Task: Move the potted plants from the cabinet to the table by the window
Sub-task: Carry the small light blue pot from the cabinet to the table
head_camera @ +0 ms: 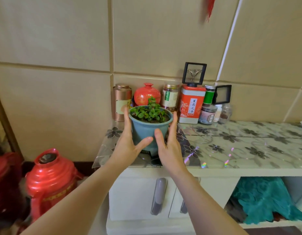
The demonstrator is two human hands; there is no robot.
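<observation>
My left hand point(128, 143) and right hand point(169, 146) press the blue plant pot point(147, 128) from both sides, fingers straight and spread. The pot sits on the cabinet point(248, 150) top. The red tin point(191, 104) behind reads 茉莉花茶.

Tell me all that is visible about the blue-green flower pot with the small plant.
The flower pot is round, blue-green, apparently plastic, with a thicker rim and walls narrowing downward. It stands upright near the left end of the cabinet top, on a dark saucer. Dark soil and a low plant with small round green leaves fill it. The left hand and right hand press its sides with straight fingers, thumbs on the front wall. Whether it is lifted cannot be told.
</observation>
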